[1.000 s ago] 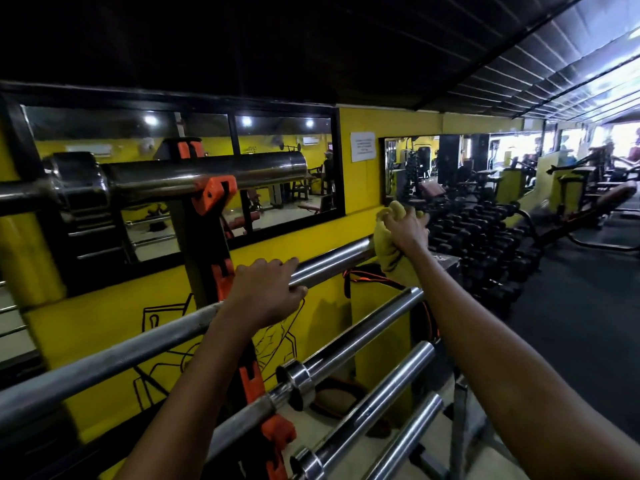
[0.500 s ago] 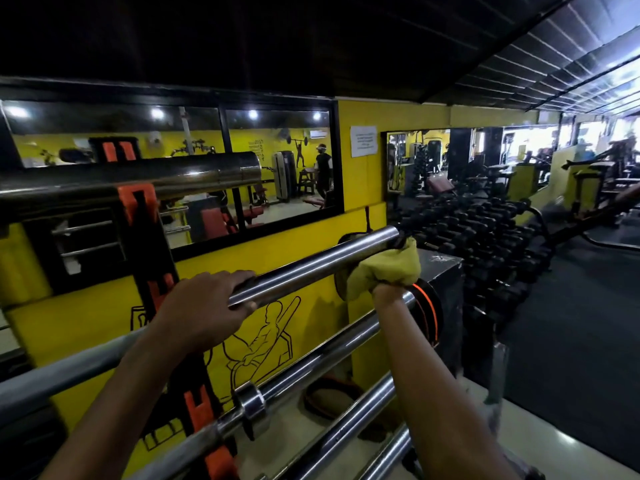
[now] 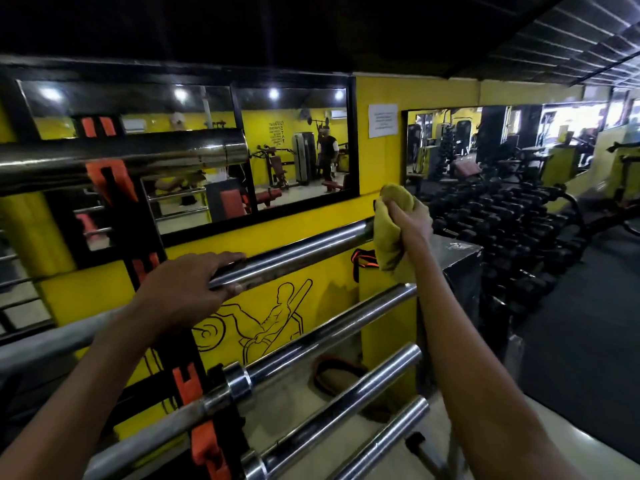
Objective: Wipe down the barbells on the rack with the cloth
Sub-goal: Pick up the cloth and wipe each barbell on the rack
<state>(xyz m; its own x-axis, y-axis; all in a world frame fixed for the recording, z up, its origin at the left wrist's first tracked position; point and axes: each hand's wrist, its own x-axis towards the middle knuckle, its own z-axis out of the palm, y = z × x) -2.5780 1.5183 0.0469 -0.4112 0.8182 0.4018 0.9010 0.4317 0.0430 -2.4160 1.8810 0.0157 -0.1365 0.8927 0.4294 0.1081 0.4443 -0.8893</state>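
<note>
A person's left hand [image 3: 187, 292] grips a chrome barbell [image 3: 298, 252] resting on the orange-and-black rack [image 3: 194, 393], while the right hand [image 3: 408, 223] clutches a bunched yellow cloth [image 3: 389, 244] at the bar's far end. Pushed further outward, the cloth could slip off the tip, or the bar could roll in its cradle.

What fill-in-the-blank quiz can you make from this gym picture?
1. The right hand grips a crumpled ____ cloth at the end of a shiny steel barbell.
2. The left hand grips the same ____ with no cloth.
3. The stacked black dumbbells stand to the ____ of the black-framed wall mirror.
Missing words: yellow; barbell; right.
</note>
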